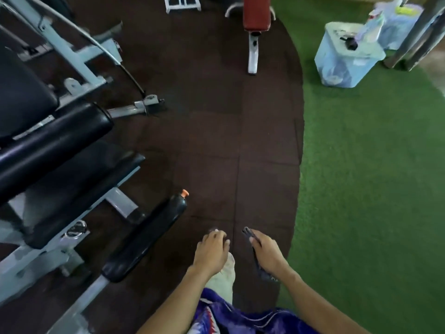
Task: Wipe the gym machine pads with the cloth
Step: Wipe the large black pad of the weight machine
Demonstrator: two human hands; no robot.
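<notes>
My right hand (pixel 265 251) is shut on a dark cloth (pixel 261 271), which hangs in a thin strip from its fingertips back under the wrist. My left hand (pixel 212 249) is beside it with fingers curled; a small dark bit shows at its fingertips and I cannot tell what it is. Both hands hover low over the dark rubber floor, above my bare foot (pixel 225 273). The gym machine stands to the left with black pads: a long roller pad (pixel 144 237) with an orange end cap nearest my left hand, a flat seat pad (pixel 72 189), and a thick roller pad (pixel 55 145).
The machine's pale metal frame (pixel 79 56) fills the left side. A red padded bench (pixel 256 13) stands at the top centre. A light blue bin (pixel 346 59) with bottles behind it sits on green turf (pixel 373 189) at the right. Dark rubber floor (pixel 228 128) lies ahead.
</notes>
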